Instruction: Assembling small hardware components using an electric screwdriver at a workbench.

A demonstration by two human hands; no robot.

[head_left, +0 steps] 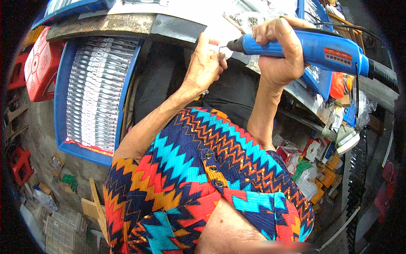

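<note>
A blue electric screwdriver, with a cord at its back end, lies level in my right hand. The fingers wrap round its front half, and its tip points left. My left hand is closed in a pinch just beyond that tip, over the front edge of the worktable. Between its fingertips sits a small piece, pale and partly metallic. The tip of the screwdriver is right beside this piece; whether they touch, I cannot tell. Glare washes out the tabletop behind both hands.
On the left stands a blue tray filled with rows of slim silver items with white oval parts. A red plastic stool is beyond it. Another blue tray sits at the right. Boxes and plastic bags clutter the lower right.
</note>
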